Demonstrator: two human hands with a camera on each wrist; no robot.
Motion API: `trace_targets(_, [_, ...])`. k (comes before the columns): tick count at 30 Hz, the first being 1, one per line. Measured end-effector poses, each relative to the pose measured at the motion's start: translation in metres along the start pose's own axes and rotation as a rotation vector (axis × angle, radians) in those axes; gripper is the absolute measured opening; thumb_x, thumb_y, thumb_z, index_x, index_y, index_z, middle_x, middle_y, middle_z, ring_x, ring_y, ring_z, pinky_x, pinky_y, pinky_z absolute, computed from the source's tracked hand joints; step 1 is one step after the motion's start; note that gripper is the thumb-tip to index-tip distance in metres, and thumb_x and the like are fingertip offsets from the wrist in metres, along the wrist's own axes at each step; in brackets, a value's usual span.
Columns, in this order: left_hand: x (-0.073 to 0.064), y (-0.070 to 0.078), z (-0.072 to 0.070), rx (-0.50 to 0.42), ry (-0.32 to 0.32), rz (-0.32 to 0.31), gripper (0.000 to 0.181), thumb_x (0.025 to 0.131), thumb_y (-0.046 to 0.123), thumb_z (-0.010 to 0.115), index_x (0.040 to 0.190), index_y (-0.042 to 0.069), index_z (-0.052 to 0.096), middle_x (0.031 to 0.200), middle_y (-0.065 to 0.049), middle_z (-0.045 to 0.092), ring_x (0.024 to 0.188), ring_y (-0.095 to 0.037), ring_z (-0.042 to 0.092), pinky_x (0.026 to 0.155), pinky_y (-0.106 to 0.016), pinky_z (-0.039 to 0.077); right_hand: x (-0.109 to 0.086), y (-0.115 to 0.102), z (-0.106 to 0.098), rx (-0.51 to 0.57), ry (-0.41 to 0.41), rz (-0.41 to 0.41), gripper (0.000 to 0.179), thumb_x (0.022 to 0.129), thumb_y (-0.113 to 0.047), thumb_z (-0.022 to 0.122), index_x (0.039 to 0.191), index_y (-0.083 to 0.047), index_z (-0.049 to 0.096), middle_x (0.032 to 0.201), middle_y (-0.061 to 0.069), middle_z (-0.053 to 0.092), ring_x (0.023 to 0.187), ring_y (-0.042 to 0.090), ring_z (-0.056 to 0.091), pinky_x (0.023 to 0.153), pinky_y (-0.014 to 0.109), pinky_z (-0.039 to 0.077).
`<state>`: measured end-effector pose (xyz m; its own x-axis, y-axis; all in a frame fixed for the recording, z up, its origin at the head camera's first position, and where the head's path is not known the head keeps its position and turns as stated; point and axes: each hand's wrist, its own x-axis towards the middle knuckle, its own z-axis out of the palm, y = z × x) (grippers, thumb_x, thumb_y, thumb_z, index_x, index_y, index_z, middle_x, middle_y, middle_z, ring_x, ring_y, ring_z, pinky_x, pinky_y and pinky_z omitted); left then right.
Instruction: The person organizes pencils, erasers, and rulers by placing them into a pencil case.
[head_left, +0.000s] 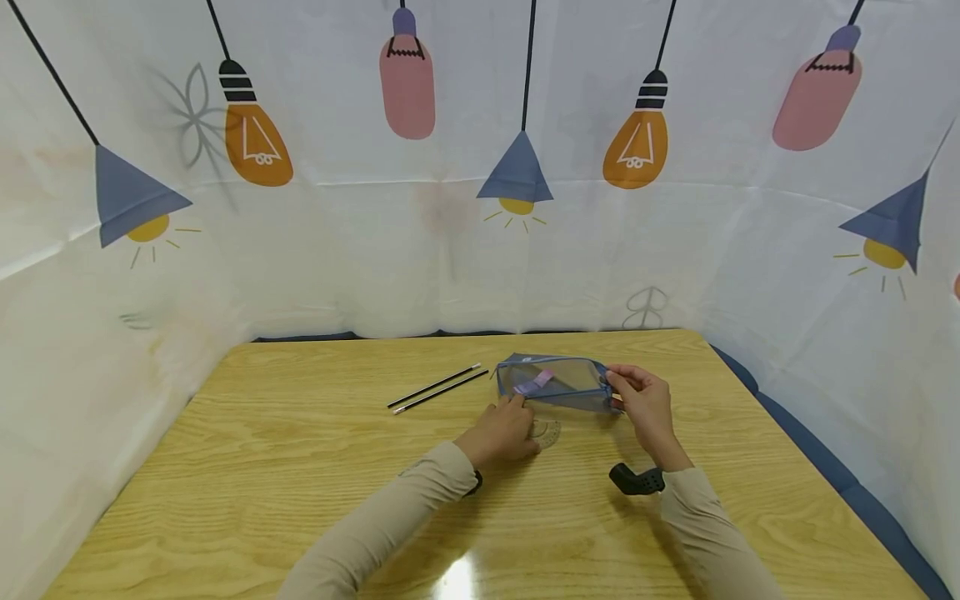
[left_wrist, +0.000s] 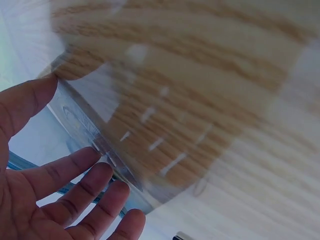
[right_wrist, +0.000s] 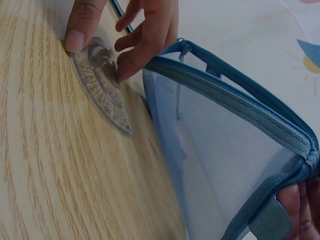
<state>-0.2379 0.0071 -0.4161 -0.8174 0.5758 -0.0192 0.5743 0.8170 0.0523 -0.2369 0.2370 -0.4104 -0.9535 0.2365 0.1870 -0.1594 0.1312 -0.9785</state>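
A clear half-round protractor (right_wrist: 102, 82) is at the wooden table top, and my left hand (head_left: 501, 429) holds it, thumb at one edge and fingertips at the other. In the left wrist view the protractor (left_wrist: 80, 120) appears as a see-through edge between thumb and fingers. Just beyond stands a blue mesh zip pouch (head_left: 562, 383), its zip open along the top. My right hand (head_left: 647, 408) grips the pouch's right end, near a fabric tab (right_wrist: 272, 220). Inside the mesh a small purple item (head_left: 534, 383) shows; its kind is unclear.
Two black pencils (head_left: 435, 387) lie side by side left of the pouch. The wooden table (head_left: 262, 467) reaches to a white cloth backdrop (head_left: 360, 250) printed with lamps. Black wrist devices (head_left: 636, 480) are worn at my cuffs.
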Motion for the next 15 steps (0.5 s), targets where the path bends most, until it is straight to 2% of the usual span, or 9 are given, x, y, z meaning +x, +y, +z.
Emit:
trace_targets(4, [-0.0006,-0.002,-0.0014,-0.019,-0.002,0.005,0.034,0.084,0.043,0.072,0.085,0.01,0.066,0.109,-0.009,0.056,0.093,-0.024,0.056,0.076,-0.039,0.051,-0.0006,-0.0004,-0.0001,0.004,-0.011,-0.012,0.032,0.094,-0.017,0.065,0.112,0.01,0.064,0.085,-0.003,0.068,0.075,0.006,0.063,0.061,0.024,0.055])
trace_targets(8, [-0.0011,-0.004,-0.0015,-0.039,-0.009,0.023,0.038,0.083,0.042,0.074,0.066,0.014,0.055,0.115,-0.013,0.058,0.093,-0.025,0.057,0.074,-0.039,0.052,-0.0013,-0.0005,-0.0004,0.007,-0.023,-0.016,0.033,0.094,-0.016,0.065,0.113,0.011,0.064,0.086,-0.003,0.068,0.075,0.006,0.062,0.061,0.025,0.055])
trace_targets(11, [-0.0019,-0.0048,-0.0021,-0.04,-0.004,0.038,0.041,0.083,0.042,0.075,0.064,0.014,0.051,0.116,-0.014,0.059,0.091,-0.025,0.057,0.073,-0.039,0.053,-0.0019,-0.0009,-0.0001,0.007,-0.027,-0.018,0.033,0.094,-0.016,0.065,0.113,0.011,0.063,0.086,-0.002,0.068,0.075,0.006,0.062,0.061,0.025,0.055])
trace_targets(15, [-0.003,-0.0057,-0.0034,-0.031,0.007,0.05,0.041,0.081,0.041,0.077,0.066,0.013,0.051,0.106,-0.012,0.061,0.085,-0.023,0.056,0.071,-0.037,0.052,-0.0025,-0.0015,0.0003,0.001,-0.032,-0.022,0.033,0.094,-0.016,0.065,0.113,0.011,0.064,0.086,-0.001,0.068,0.074,0.006,0.062,0.061,0.025,0.055])
